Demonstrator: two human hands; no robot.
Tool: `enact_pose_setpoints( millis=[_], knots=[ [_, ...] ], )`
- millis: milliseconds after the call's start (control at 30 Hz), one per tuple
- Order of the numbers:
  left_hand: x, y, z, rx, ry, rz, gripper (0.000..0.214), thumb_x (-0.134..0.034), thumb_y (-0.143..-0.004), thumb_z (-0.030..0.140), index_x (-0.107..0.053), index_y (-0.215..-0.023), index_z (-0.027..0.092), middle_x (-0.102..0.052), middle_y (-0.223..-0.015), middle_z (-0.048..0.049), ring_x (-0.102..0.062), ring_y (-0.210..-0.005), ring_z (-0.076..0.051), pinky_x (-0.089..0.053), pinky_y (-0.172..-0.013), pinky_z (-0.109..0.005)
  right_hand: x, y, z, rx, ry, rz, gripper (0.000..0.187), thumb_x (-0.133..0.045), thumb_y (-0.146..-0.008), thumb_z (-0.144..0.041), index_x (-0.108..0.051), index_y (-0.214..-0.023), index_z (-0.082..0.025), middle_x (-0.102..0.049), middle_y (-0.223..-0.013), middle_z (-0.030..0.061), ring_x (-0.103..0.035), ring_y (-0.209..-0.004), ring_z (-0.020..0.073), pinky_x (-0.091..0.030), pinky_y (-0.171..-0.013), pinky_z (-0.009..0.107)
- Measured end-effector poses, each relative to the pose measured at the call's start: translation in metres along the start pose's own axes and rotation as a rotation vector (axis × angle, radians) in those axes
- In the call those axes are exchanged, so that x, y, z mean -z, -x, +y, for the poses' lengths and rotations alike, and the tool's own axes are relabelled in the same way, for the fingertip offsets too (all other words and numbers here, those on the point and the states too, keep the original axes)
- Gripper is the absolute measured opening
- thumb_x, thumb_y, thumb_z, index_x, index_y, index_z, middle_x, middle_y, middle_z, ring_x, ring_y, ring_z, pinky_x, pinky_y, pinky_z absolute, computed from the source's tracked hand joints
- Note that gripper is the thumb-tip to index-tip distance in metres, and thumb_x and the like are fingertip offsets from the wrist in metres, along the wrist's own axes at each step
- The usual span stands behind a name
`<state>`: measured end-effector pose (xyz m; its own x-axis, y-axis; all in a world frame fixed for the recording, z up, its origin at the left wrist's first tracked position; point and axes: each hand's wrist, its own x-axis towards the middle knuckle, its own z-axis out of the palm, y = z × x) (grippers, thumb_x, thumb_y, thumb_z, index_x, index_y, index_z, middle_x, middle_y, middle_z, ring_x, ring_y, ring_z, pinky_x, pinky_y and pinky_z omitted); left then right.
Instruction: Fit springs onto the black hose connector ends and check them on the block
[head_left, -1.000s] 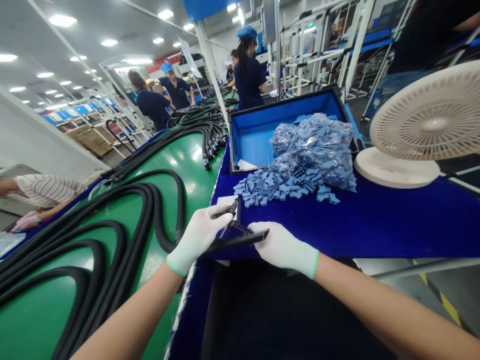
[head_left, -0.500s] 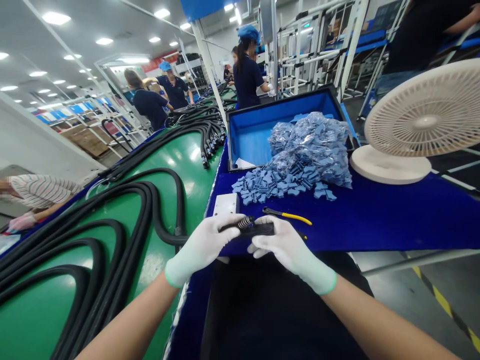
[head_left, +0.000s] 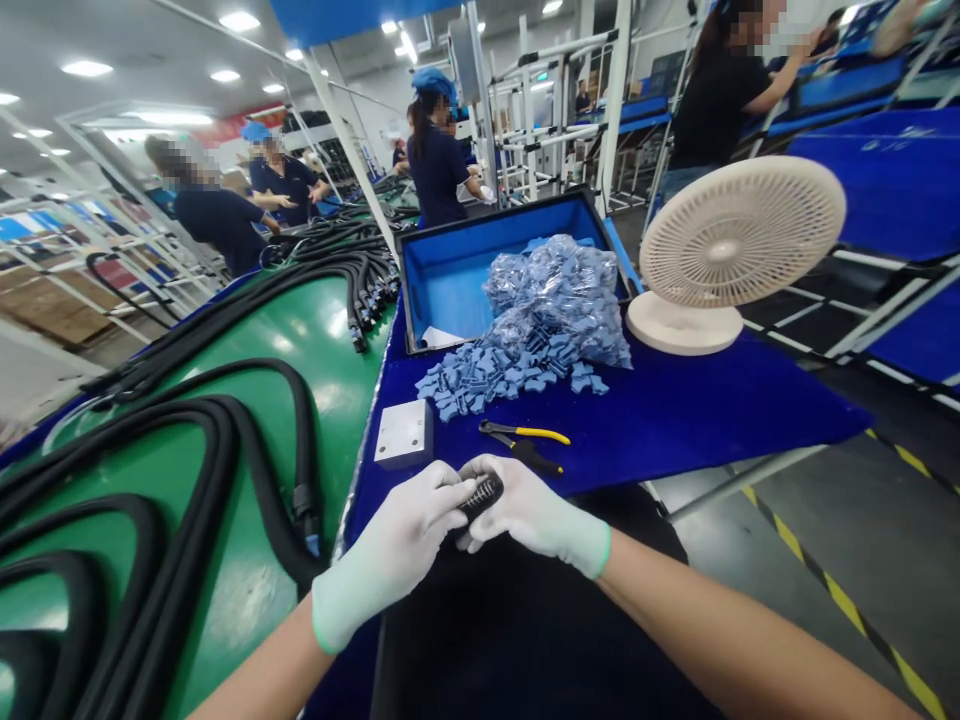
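Note:
My left hand (head_left: 390, 553) and my right hand (head_left: 531, 512), both in white gloves with green cuffs, close around a black ribbed rubber hose end (head_left: 481, 497) just above the near edge of the blue cloth bench (head_left: 720, 425). Only its ribbed part shows; the rest is hidden by my fingers. Beyond my hands lie a pair of yellow-handled pliers (head_left: 523, 441) and a white square block (head_left: 403, 434). A heap of small blue moulded parts (head_left: 480, 380) sits further back, spilling from a clear plastic bag (head_left: 559, 295).
Black hoses (head_left: 225, 440) lie coiled on a green belt table (head_left: 300, 400) to my left. Behind the heap stands a blue-lined box (head_left: 480, 270), with a cream desk fan (head_left: 739, 235) to its right. Co-workers stand further along the line.
My hands have come closer together over the ribbed end, and the flat black length no longer shows. The view has swung right, so the bench items sit further left in the picture.

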<state>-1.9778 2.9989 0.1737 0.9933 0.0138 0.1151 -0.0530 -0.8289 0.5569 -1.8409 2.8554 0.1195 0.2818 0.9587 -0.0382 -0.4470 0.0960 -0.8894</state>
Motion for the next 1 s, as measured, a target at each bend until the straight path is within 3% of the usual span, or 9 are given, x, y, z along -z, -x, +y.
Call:
enact_pose_setpoints(
  millis=[100, 267, 333, 433, 500, 567, 667, 800, 1000],
  knots=[
    [-0.004, -0.009, -0.019, 0.092, 0.154, 0.017, 0.039, -0.055, -0.095, 0.022, -0.064, -0.132, 0.025, -0.060, -0.105, -0.0056, -0.059, -0.095, -0.021, -0.050, -0.085, -0.034, 0.003, 0.002, 0.003, 0.018, -0.003, 0.030, 0.057, -0.079, -0.051, -0.004, -0.056, -0.102, -0.016, -0.069, -0.074, -0.0002, -0.074, -0.068, 0.0281, -0.062, -0.069, 0.043],
    [-0.005, -0.022, -0.036, 0.329, 0.379, 0.022, 0.102, -0.080, -0.070, 0.021, -0.031, -0.160, 0.027, -0.063, -0.103, -0.0012, -0.062, -0.088, -0.022, -0.052, -0.079, -0.034, 0.002, 0.005, 0.002, 0.118, 0.114, 0.121, 0.045, -0.077, -0.054, -0.002, -0.063, -0.094, -0.017, -0.070, -0.082, 0.0009, -0.072, -0.074, 0.0230, -0.060, -0.072, 0.037],
    [-0.006, -0.014, -0.030, 0.329, 0.236, 0.153, 0.087, -0.083, -0.069, 0.025, -0.049, -0.150, 0.027, -0.065, -0.099, -0.0020, -0.062, -0.090, -0.024, -0.051, -0.082, -0.035, 0.000, 0.005, 0.000, 0.151, 0.127, 0.119, 0.044, -0.078, -0.055, -0.003, -0.066, -0.095, -0.016, -0.071, -0.085, 0.0025, -0.071, -0.079, 0.0227, -0.059, -0.074, 0.035],
    [-0.013, 0.012, -0.016, 0.345, 0.085, 0.360, 0.027, -0.078, -0.081, 0.039, -0.078, -0.104, 0.026, -0.069, -0.093, -0.0049, -0.062, -0.088, -0.026, -0.051, -0.086, -0.039, -0.007, 0.006, 0.002, 0.269, 0.022, 0.202, 0.043, -0.080, -0.061, -0.008, -0.069, -0.102, -0.017, -0.074, -0.103, 0.0066, -0.071, -0.090, 0.0234, -0.059, -0.082, 0.036],
    [-0.019, 0.029, -0.012, 0.424, 0.379, 0.383, 0.028, -0.068, -0.089, 0.049, -0.078, -0.089, 0.023, -0.070, -0.088, -0.0084, -0.063, -0.082, -0.027, -0.054, -0.080, -0.040, -0.013, 0.008, 0.009, 0.353, -0.084, 0.235, 0.044, -0.082, -0.064, -0.012, -0.067, -0.104, -0.019, -0.071, -0.120, 0.0073, -0.071, -0.097, 0.0232, -0.058, -0.087, 0.037],
    [-0.022, 0.041, -0.017, 0.503, 0.900, 0.537, 0.034, -0.062, -0.093, 0.051, -0.076, -0.101, 0.021, -0.070, -0.096, -0.0116, -0.065, -0.086, -0.028, -0.058, -0.077, -0.041, -0.016, 0.005, 0.013, 0.328, -0.043, 0.061, 0.048, -0.088, -0.064, -0.019, -0.067, -0.108, -0.021, -0.069, -0.128, 0.0065, -0.070, -0.101, 0.0231, -0.058, -0.088, 0.036],
    [-0.011, 0.048, -0.028, 0.458, 1.414, 0.957, 0.027, -0.067, -0.093, 0.033, -0.069, -0.116, 0.019, -0.066, -0.100, -0.0091, -0.065, -0.089, -0.021, -0.061, -0.080, -0.035, -0.008, -0.020, 0.005, 0.255, 0.472, -0.299, 0.042, -0.084, -0.080, -0.037, -0.069, -0.116, -0.020, -0.071, -0.123, 0.0058, -0.069, -0.104, 0.0212, -0.056, -0.090, 0.032],
    [0.025, 0.038, -0.033, 0.288, 1.239, 1.035, 0.023, -0.072, -0.091, 0.023, -0.066, -0.111, 0.015, -0.046, -0.072, 0.0029, -0.045, -0.058, -0.008, -0.047, -0.054, -0.019, 0.016, -0.089, -0.026, 0.431, 1.436, 0.066, 0.027, -0.062, -0.096, -0.025, -0.068, -0.121, -0.016, -0.067, -0.126, 0.0109, -0.062, -0.116, 0.0239, -0.050, -0.102, 0.036],
    [0.083, -0.014, -0.051, 0.068, 0.756, 1.009, 0.027, -0.075, -0.088, 0.028, -0.065, -0.110, 0.016, -0.039, -0.058, 0.0069, -0.036, -0.047, -0.008, -0.036, -0.047, -0.021, 0.030, -0.152, -0.033, 0.390, 1.729, 0.137, 0.016, -0.061, -0.089, -0.019, -0.072, -0.095, -0.010, -0.068, -0.107, 0.0200, -0.063, -0.106, 0.0356, -0.050, -0.092, 0.045]
  ],
)
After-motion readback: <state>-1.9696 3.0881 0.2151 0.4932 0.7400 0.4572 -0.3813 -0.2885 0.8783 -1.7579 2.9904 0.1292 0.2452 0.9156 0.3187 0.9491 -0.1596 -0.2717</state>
